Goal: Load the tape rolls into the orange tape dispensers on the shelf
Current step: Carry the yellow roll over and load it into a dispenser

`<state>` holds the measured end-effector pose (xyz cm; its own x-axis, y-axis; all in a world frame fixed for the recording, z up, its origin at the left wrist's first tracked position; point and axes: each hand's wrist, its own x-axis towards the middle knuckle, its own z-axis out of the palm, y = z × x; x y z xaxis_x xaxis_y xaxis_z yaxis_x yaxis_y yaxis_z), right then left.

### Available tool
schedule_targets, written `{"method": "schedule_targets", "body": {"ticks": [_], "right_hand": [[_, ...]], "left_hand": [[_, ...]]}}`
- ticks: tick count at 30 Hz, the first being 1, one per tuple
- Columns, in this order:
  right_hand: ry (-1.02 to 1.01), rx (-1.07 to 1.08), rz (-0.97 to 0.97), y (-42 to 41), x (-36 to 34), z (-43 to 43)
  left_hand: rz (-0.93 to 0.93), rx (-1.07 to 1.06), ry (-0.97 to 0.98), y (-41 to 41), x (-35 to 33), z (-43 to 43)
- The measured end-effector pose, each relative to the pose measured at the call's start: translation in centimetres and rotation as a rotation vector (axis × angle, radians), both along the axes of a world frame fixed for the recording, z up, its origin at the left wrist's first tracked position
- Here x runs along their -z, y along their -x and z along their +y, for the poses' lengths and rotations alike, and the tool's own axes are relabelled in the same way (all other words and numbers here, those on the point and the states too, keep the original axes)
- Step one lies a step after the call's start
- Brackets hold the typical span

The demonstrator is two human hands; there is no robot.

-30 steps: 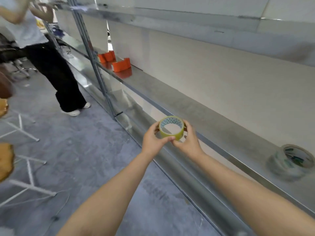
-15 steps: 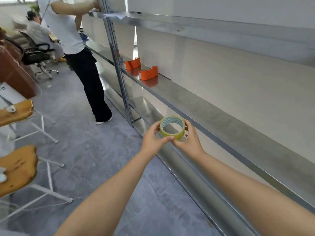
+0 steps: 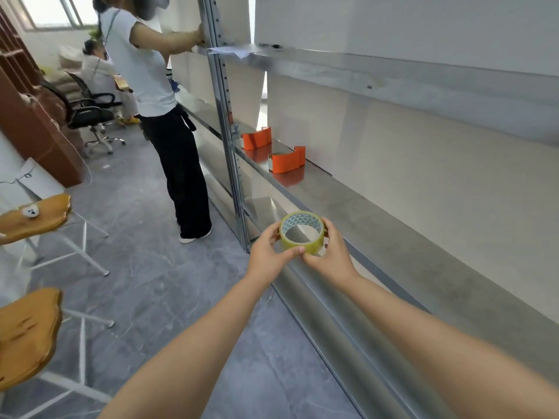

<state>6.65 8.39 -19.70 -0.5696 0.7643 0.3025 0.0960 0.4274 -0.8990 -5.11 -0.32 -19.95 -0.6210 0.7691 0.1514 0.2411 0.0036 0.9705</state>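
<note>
I hold a yellowish clear tape roll [image 3: 302, 237] in front of me with both hands, over the front edge of the metal shelf [image 3: 378, 225]. My left hand [image 3: 269, 255] grips its left and lower rim; my right hand [image 3: 331, 255] grips its right side. The roll's open core tilts towards me. Two orange tape dispensers stand further along the same shelf: the nearer one [image 3: 287, 160] and the farther one [image 3: 256, 138] by the upright post. Both are well beyond my hands.
A person in a white top and black trousers [image 3: 169, 122] stands at the shelving just past the steel upright [image 3: 230, 140]. Wooden stools [image 3: 33, 219] on white legs stand to the left. An office chair [image 3: 87, 113] and a seated person are further back.
My view has swung left and closer along the shelf: the dispensers appear larger and nearer. A second tape roll, on the shelf at the right a second ago, is out of view. My hands keep their grip.
</note>
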Motion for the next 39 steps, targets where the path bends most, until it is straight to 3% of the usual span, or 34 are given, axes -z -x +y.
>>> {"method": "schedule_targets", "body": {"ticks": [14, 18, 28, 39], "right_hand": [[0.005, 0.066, -0.078, 13.2, 1.7, 9.4], [-0.027, 0.165, -0.086, 17.1, 2.8, 11.3], [0.107, 0.52, -0.053, 26.9, 4.3, 13.9], [0.129, 0.739, -0.122, 30.3, 5.5, 19.8]], "left_hand": [[0.031, 0.024, 0.065, 12.9, 0.8, 9.3], [0.08, 0.182, 0.078, 17.5, 1.4, 11.8], [0.183, 0.548, 0.122, 29.2, 2.3, 18.7], [0.162, 0.788, 0.174, 33.3, 3.9, 27.6]]}}
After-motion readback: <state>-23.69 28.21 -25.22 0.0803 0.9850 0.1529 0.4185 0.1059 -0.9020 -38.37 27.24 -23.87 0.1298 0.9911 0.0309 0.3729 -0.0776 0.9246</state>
